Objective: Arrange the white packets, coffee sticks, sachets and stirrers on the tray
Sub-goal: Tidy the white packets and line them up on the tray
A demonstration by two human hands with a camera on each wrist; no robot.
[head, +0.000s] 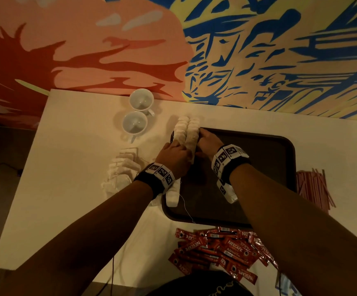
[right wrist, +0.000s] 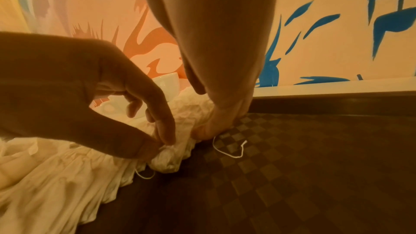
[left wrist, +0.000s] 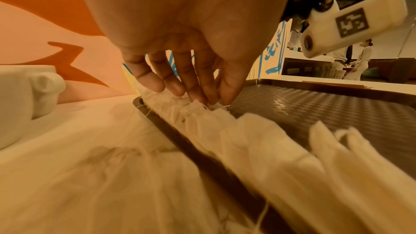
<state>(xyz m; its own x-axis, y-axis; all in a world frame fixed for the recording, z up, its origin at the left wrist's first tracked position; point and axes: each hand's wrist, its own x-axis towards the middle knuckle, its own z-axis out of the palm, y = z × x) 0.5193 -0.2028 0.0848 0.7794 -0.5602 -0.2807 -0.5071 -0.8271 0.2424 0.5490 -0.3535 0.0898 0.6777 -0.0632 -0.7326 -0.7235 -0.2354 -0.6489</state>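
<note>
Crinkled white packets [head: 191, 133] in rows along the tray [head: 258, 167] edge, both hands' grip pinching them

A white rectangular table [head: 71, 167] stands pushed against a painted mural wall [head: 258, 50]. The left part of the mural is salmon pink with dark red, jagged, flame-like shapes; the right part is cream and yellow, crossed by bold blue brushstrokes. Two white ceramic cups [head: 138, 112] stand one behind the other near the table's far edge, close to the wall. The light is warm, dim and amber. To the table's left lies a dark floor [head: 0, 159]. In the left wrist view, a second room area shows a white counter [left wrist: 315, 58] and distant standing figures.
</note>
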